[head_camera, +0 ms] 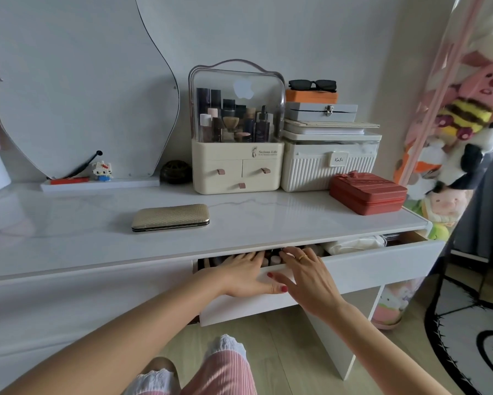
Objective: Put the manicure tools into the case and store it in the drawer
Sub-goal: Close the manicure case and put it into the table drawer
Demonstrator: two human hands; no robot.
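Note:
A closed gold textured manicure case (170, 217) lies flat on the white tabletop (268, 218), left of centre. No loose tools are visible. Below the table edge the white drawer (382, 266) stands partly pulled out, with small cosmetics and a white pouch inside. My left hand (246, 273) rests over the drawer's front rim, fingers reaching inside, thumb on the front panel. Close beside it, my right hand (305, 276), wearing a gold ring, also has its fingers curled over the rim. Neither hand holds an object; both are well in front of the case.
At the back stand a cream cosmetics organiser (236, 138) with a clear lid, a ribbed white box (329, 163) stacked with smaller boxes and sunglasses, and a red box (368, 192). A wavy mirror (82, 81) leans at left. Plush toys (465, 124) hang at right. My knees are below.

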